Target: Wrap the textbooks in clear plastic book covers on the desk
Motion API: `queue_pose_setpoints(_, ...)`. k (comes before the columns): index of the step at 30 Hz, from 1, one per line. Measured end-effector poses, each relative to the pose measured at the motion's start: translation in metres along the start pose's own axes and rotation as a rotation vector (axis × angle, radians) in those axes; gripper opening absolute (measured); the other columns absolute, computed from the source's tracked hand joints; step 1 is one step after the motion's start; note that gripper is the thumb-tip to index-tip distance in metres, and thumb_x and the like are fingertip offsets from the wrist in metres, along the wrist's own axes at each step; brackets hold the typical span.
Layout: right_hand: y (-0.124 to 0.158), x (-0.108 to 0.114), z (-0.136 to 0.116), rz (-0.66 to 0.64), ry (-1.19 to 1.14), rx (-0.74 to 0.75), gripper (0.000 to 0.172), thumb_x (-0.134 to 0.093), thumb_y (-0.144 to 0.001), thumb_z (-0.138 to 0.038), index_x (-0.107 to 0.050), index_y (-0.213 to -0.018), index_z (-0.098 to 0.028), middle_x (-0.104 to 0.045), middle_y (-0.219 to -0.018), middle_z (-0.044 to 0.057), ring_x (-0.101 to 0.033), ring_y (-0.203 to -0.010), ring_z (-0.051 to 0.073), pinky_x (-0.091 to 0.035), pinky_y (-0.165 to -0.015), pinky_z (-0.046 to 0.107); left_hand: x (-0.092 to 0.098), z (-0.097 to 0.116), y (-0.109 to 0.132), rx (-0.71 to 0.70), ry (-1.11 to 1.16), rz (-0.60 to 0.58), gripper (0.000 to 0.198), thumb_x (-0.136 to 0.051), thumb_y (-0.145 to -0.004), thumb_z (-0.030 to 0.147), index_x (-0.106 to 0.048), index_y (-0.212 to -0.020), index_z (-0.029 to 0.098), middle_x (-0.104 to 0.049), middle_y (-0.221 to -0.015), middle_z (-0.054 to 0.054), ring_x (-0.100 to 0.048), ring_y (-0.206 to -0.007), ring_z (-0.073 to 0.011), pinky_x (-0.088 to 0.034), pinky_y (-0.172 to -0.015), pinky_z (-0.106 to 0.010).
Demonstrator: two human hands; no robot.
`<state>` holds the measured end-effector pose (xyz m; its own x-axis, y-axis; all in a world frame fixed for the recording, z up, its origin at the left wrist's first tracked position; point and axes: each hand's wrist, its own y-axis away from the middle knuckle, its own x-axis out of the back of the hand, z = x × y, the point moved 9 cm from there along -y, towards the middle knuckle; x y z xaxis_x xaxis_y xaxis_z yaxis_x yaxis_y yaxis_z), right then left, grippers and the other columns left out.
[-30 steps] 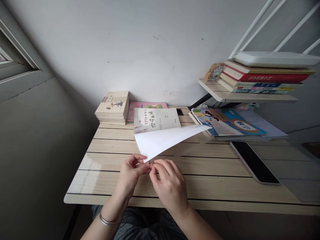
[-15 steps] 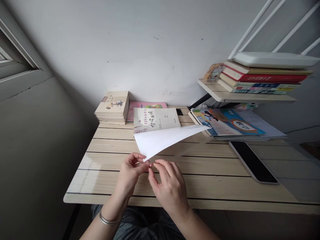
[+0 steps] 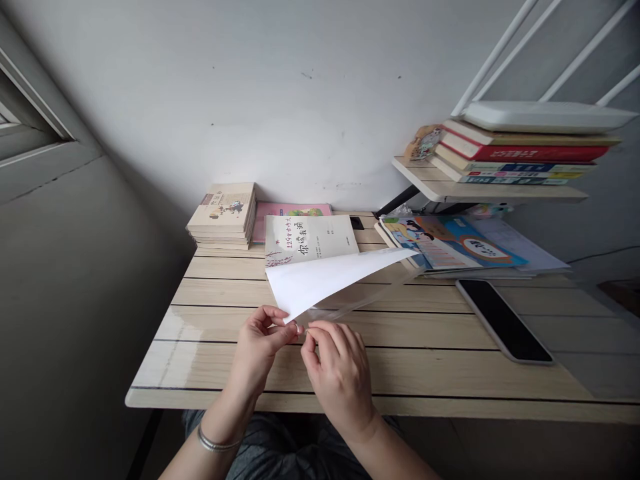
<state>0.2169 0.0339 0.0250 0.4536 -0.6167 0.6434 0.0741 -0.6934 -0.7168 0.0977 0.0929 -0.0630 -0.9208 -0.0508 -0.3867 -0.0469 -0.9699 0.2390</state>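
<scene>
My left hand (image 3: pixel 260 340) pinches the near corner of a white sheet of paper (image 3: pixel 325 277), closed with thumb and fingers pressed together. The sheet slants up over the desk, its far edge beside a white-covered book (image 3: pixel 313 239). Just right of that corner, my right hand (image 3: pixel 340 367) is also closed in a pinch, its fingertips at the edge of a clear plastic film (image 3: pixel 350 305). The film runs below and to the right of the sheet, apart from it along the near side. Its exact edge at my fingertips is hard to make out.
A stack of small books (image 3: pixel 223 215) and a pink book (image 3: pixel 290 213) lie at the back left. Textbooks (image 3: pixel 455 243) and a phone (image 3: pixel 503 320) lie to the right on the wooden desk (image 3: pixel 210 360). Above them, a raised shelf (image 3: pixel 450 190) bears piled books.
My right thumb has closed against its fingers. The clear film now shows more plainly, separated from the white sheet. My left hand stays at the sheet's corner.
</scene>
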Motion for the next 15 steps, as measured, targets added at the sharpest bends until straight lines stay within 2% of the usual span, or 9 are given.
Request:
queue_pose_setpoints(3, 0.0, 0.007, 0.01, 0.024, 0.03, -0.001, 0.01, -0.052, -0.084, -0.008, -0.057, -0.087, -0.017, -0.066, -0.084, 0.006, -0.058, -0.076, 0.018, -0.041, -0.07, 0.032, 0.005, 0.002, -0.001, -0.003, -0.024, 0.02, 0.032, -0.083, -0.056, 0.02, -0.059, -0.077, 0.015, -0.064, -0.067, 0.003, -0.064, -0.06, -0.01, -0.053, -0.063, -0.022)
queue_pose_setpoints(7, -0.002, 0.024, 0.039, 0.06, 0.097, 0.008, 0.009, -0.053, -0.085, -0.01, -0.057, -0.089, -0.017, -0.066, -0.086, 0.007, -0.059, -0.079, 0.018, -0.043, -0.073, 0.032, 0.012, 0.004, -0.002, 0.006, -0.051, 0.017, 0.031, -0.084, -0.056, 0.021, -0.06, -0.076, 0.016, -0.063, -0.066, 0.004, -0.064, -0.06, -0.0103, -0.052, -0.063, -0.023)
queue_pose_setpoints(11, -0.004, 0.049, 0.085, 0.102, 0.268, 0.018, 0.007, -0.054, -0.085, -0.013, -0.057, -0.088, -0.017, -0.067, -0.088, 0.008, -0.059, -0.078, 0.019, -0.043, -0.073, 0.031, 0.023, 0.006, -0.002, 0.035, -0.129, -0.012, 0.028, -0.083, -0.056, 0.021, -0.063, -0.075, 0.015, -0.065, -0.067, 0.002, -0.063, -0.062, -0.0102, -0.05, -0.065, -0.022)
queue_pose_setpoints(15, 0.0, 0.068, 0.148, 0.106, 0.433, 0.04, 0.006, -0.052, -0.085, -0.017, -0.059, -0.083, -0.017, -0.068, -0.085, 0.009, -0.06, -0.077, 0.02, -0.043, -0.072, 0.031, 0.04, 0.008, -0.004, 0.074, -0.264, -0.021, 0.029, -0.082, -0.055, 0.022, -0.067, -0.079, 0.015, -0.068, -0.067, -0.001, -0.063, -0.063, -0.0112, -0.049, -0.067, -0.023)
